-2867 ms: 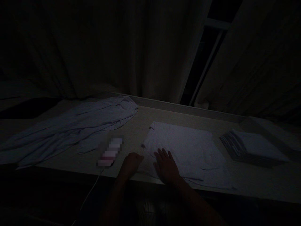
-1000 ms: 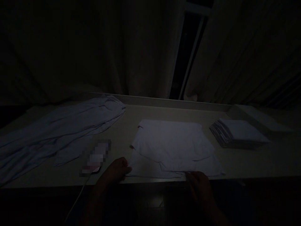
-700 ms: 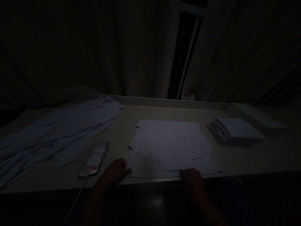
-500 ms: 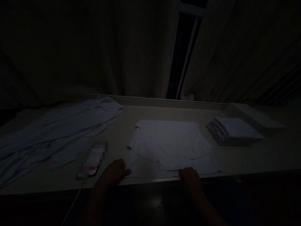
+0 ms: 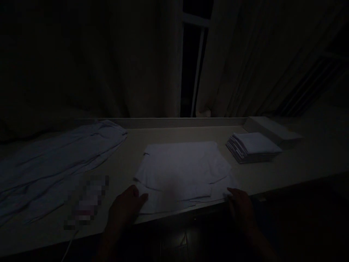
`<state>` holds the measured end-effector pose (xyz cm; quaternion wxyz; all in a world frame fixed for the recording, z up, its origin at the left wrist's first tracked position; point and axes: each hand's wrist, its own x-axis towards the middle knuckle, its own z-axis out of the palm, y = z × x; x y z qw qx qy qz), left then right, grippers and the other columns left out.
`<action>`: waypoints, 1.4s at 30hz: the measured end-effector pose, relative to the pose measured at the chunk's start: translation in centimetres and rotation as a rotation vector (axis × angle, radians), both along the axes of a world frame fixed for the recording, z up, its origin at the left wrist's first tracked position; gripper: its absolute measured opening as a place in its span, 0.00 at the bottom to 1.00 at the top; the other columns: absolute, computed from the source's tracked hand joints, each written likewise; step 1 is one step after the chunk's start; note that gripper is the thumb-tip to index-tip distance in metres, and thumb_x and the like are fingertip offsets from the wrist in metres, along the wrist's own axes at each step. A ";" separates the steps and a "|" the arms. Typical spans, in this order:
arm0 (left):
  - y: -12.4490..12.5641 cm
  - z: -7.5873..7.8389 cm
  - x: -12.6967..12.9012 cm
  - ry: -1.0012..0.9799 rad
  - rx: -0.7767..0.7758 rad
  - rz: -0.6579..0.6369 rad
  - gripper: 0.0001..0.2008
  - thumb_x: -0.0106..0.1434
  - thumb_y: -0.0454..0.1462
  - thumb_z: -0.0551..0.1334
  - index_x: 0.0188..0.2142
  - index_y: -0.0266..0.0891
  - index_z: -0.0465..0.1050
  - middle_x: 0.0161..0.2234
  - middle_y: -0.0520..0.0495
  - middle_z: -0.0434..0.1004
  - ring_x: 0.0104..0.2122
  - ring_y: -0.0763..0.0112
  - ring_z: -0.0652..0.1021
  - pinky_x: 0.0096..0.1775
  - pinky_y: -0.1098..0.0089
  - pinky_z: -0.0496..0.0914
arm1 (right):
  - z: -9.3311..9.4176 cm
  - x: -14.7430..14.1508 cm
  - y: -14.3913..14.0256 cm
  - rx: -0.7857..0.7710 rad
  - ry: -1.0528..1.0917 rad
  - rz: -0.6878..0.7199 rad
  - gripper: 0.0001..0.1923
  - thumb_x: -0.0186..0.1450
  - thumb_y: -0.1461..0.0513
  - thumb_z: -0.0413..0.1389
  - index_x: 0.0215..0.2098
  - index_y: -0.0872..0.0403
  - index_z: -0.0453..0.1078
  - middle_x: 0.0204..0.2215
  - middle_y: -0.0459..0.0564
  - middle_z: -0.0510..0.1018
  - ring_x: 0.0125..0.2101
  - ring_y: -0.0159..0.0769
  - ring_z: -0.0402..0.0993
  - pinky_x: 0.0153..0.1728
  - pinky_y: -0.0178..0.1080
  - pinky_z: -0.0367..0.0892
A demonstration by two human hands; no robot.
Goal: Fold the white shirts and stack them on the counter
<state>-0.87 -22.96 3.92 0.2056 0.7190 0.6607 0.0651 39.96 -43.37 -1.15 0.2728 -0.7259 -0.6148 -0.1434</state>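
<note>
Head view: both hands, left (image 5: 127, 209) and right (image 5: 240, 205), pinch the soft, light cloth's (image 5: 182, 171) near corners at the bench (image 5: 272, 174) edge.

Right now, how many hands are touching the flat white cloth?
2. The left hand rests on the flat white cloth at its near-left corner; the right hand touches its near-right corner.

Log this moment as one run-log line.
left hand: on near-left corner of white cloth | right hand: at near-right corner | folded stack: right, apart | table: dim
</note>
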 end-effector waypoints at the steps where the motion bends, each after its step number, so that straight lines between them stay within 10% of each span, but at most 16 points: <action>1: -0.6 0.5 1.9 -0.032 0.046 0.011 0.15 0.59 0.52 0.56 0.29 0.43 0.62 0.26 0.50 0.72 0.27 0.67 0.72 0.29 0.69 0.59 | 0.0 1.6 -0.4 0.005 0.007 -0.073 0.18 0.66 0.60 0.51 0.53 0.56 0.65 0.45 0.58 0.73 0.46 0.45 0.67 0.47 0.47 0.62; 9: -9.2 -0.2 21.9 -0.330 0.352 -0.750 0.12 0.65 0.42 0.55 0.45 0.42 0.72 0.47 0.42 0.75 0.49 0.62 0.72 0.51 0.61 0.66 | -0.1 7.1 -0.2 -0.281 0.122 -0.272 0.18 0.64 0.60 0.50 0.50 0.59 0.67 0.40 0.58 0.77 0.41 0.44 0.73 0.41 0.42 0.63; 16: -7.3 -1.5 33.1 -0.118 0.371 -1.037 0.24 0.69 0.45 0.48 0.64 0.50 0.55 0.67 0.49 0.51 0.66 0.54 0.50 0.62 0.45 0.49 | 0.7 6.1 0.0 -0.274 0.142 -0.360 0.05 0.63 0.63 0.53 0.35 0.54 0.70 0.30 0.53 0.76 0.35 0.40 0.73 0.35 0.37 0.59; 24: -6.1 -3.6 35.1 -0.040 0.391 -1.037 0.27 0.67 0.55 0.45 0.64 0.62 0.51 0.69 0.53 0.44 0.67 0.50 0.45 0.62 0.40 0.43 | 1.9 5.2 -0.1 -0.245 0.102 -0.340 0.14 0.63 0.68 0.52 0.45 0.51 0.70 0.31 0.50 0.75 0.36 0.39 0.70 0.36 0.37 0.57; 39: -5.2 -3.7 35.0 -0.011 0.376 -1.010 0.30 0.64 0.59 0.44 0.64 0.63 0.50 0.69 0.54 0.45 0.67 0.51 0.46 0.62 0.41 0.42 | 1.9 5.4 -0.9 -0.294 -0.033 -0.415 0.11 0.62 0.67 0.51 0.26 0.54 0.72 0.27 0.56 0.73 0.34 0.44 0.68 0.36 0.43 0.59; 42: -4.4 -3.6 34.4 -0.002 0.381 -0.982 0.30 0.65 0.59 0.45 0.64 0.61 0.50 0.68 0.52 0.46 0.67 0.50 0.46 0.62 0.42 0.41 | 2.1 5.6 -1.3 -0.236 -0.040 -0.322 0.12 0.62 0.68 0.49 0.37 0.54 0.74 0.37 0.56 0.77 0.40 0.44 0.69 0.42 0.45 0.62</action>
